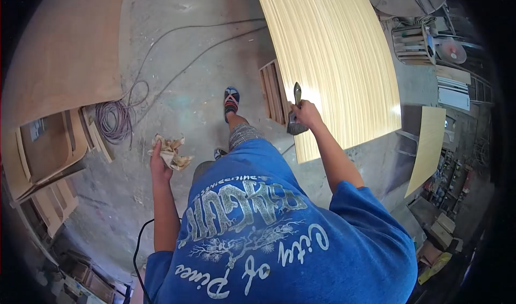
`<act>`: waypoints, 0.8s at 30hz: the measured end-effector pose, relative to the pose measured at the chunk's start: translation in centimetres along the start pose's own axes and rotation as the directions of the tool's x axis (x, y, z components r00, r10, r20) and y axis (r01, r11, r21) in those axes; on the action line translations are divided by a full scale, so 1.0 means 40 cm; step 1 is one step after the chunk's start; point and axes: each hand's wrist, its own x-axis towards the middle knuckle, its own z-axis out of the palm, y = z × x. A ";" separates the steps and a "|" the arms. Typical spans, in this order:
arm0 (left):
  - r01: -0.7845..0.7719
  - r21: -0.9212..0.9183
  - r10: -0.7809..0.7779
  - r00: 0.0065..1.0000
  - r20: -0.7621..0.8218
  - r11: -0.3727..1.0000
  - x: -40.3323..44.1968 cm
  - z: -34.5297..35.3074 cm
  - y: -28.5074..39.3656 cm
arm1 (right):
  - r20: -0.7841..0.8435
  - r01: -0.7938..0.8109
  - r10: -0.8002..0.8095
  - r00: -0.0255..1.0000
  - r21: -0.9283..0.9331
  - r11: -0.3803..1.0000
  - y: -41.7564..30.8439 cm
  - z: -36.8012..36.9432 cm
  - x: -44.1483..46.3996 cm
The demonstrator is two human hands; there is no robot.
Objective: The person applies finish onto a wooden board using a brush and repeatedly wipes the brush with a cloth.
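My right hand (308, 115) grips a wide paintbrush (297, 127) with a dark handle. The handle points away from me, and the dark brush head hangs near the left edge of a long panel (344, 57). This panel has a pale yellow, striped wood grain and a glossy patch close to the hand. Whether the bristles touch it, I cannot tell. Off to the left, over the floor, my left hand (159, 165) is closed around a crumpled, stained tan wad (175, 153), which looks like paper or cloth.
Stacked wooden pieces (273, 92) show under the panel's left edge. A coiled hose or cable (114, 122) lies on the concrete floor, its lines running toward the panel. A large brown board (70, 51) stands at left. A smaller panel (427, 149) and a fan (450, 51) are at right.
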 end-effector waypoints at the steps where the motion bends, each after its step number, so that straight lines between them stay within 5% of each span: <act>1: 0.005 0.002 -0.005 1.000 -0.013 1.000 0.045 0.009 0.023 | 0.005 0.003 -0.003 1.000 0.016 1.000 -0.039 -0.023 0.045; 3: 0.026 0.004 -0.026 0.998 -0.050 1.000 0.100 0.024 0.058 | -0.060 0.084 -0.092 0.994 -0.128 0.988 -0.073 -0.043 0.156; 11: 0.046 0.095 -0.036 0.994 -0.099 0.994 0.246 0.255 0.202 | -0.079 0.084 -0.084 0.993 0.006 0.996 -0.296 -0.181 0.522; 15: 0.079 0.166 -0.062 0.993 -0.105 0.983 0.355 0.369 0.299 | -0.149 0.128 -0.140 0.979 -0.091 0.988 -0.408 -0.241 0.697; 24: -0.026 0.241 0.064 0.987 -0.149 0.970 0.699 0.716 0.601 | -0.154 0.134 -0.139 0.978 -0.043 0.990 -0.702 -0.394 1.097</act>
